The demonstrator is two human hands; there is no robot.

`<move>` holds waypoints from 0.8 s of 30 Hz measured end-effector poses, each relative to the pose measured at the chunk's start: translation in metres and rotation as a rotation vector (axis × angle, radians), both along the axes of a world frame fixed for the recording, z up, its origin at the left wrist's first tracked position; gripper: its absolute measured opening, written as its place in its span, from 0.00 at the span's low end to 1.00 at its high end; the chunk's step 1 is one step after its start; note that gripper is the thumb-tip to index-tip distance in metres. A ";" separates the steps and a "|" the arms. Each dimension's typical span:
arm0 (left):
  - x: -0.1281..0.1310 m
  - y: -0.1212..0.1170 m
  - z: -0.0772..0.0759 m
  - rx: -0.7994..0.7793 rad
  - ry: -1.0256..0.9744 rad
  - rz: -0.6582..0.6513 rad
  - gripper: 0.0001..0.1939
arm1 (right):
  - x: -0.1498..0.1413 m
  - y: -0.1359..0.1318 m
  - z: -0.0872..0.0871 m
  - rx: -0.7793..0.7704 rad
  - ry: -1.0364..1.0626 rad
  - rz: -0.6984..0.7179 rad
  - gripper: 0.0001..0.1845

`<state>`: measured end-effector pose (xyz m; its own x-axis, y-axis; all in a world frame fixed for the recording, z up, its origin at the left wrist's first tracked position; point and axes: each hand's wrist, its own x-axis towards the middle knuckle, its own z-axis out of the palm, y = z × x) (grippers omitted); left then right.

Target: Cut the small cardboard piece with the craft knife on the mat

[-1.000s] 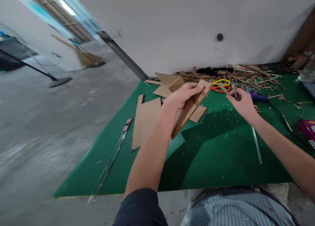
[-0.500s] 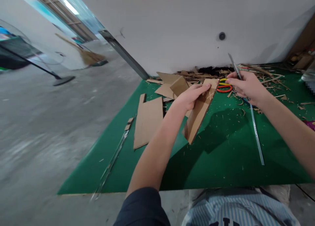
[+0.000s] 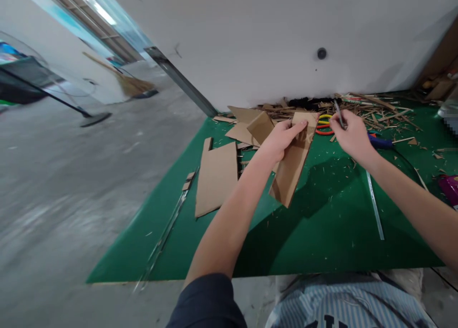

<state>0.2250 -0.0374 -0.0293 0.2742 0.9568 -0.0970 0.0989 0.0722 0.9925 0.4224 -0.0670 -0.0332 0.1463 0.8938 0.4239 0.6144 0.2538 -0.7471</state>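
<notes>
My left hand (image 3: 282,139) is closed on a long cardboard strip (image 3: 295,161), thumb on its upper face; the strip is tilted above the table. A slim metal craft knife (image 3: 338,112) is pinched in my right hand (image 3: 352,132), its tip pointing up and away. Between the strip's top end and my right hand lie scissors (image 3: 325,121) with yellow and red handles, partly hidden. To the left rests a flat cardboard sheet (image 3: 217,178), with a folded cardboard piece (image 3: 260,126) behind my left hand.
Cardboard scraps (image 3: 375,111) are heaped along the wall on the green table (image 3: 315,242). A blue tool (image 3: 379,142) with a cord lies by my right wrist. Clear sticks (image 3: 375,206) (image 3: 168,235) lie at both sides. A purple item (image 3: 449,187) sits far right.
My right hand has turned and lowered the knife slightly, exposing the blue tool behind it. The cardboard strip has swung a little more upright, its lower end shifting right.
</notes>
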 end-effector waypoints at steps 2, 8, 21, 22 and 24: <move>-0.001 -0.002 0.003 -0.057 0.024 -0.032 0.17 | 0.021 0.016 0.008 0.048 -0.128 -0.092 0.11; 0.001 -0.008 0.007 -0.208 0.014 -0.162 0.25 | 0.040 0.031 0.022 0.000 -0.190 -0.003 0.14; -0.018 -0.014 0.021 -0.151 0.159 -0.464 0.28 | 0.014 -0.005 -0.004 -0.204 0.096 0.337 0.07; -0.026 -0.013 0.029 -0.090 0.184 -0.489 0.29 | 0.018 -0.005 -0.010 -0.224 0.117 0.338 0.07; -0.040 -0.014 0.044 0.000 0.321 -0.547 0.29 | 0.022 -0.006 -0.024 -0.256 0.183 0.327 0.07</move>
